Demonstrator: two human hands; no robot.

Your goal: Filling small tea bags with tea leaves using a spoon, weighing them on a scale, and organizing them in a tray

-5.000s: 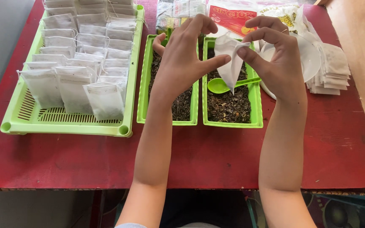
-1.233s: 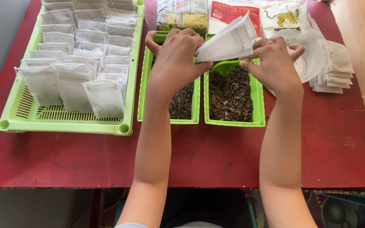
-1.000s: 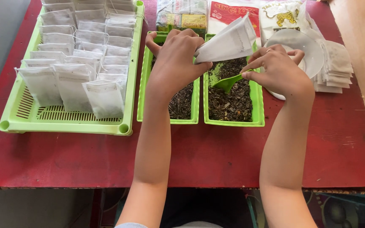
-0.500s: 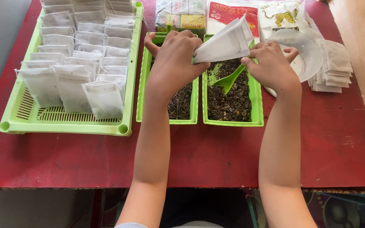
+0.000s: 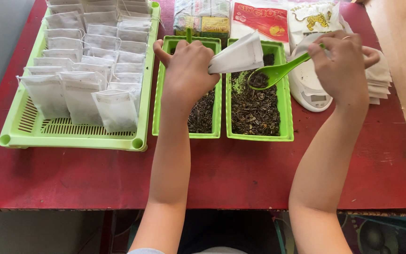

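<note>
Head view: L hand [image 5: 188,70] grips a white paper sachet [image 5: 237,55], mouth toward 3 o'clock. R hand [image 5: 341,66] pinches a green spoon [image 5: 278,73] – bowl loaded w/ dark loose tea, just at the sachet's 5 o'clock, above the right green tray [image 5: 285,136]. Slotted tray of filled sachets [image 5: 71,138] at 9 o'clock; white scale [image 5: 306,89] under the R hand.

Two hands [image 5: 189,70], one green spoon [image 5: 278,71], two small green trays [image 5: 254,136], one large slotted tray [image 5: 71,140], one white scale [image 5: 306,84]
</note>
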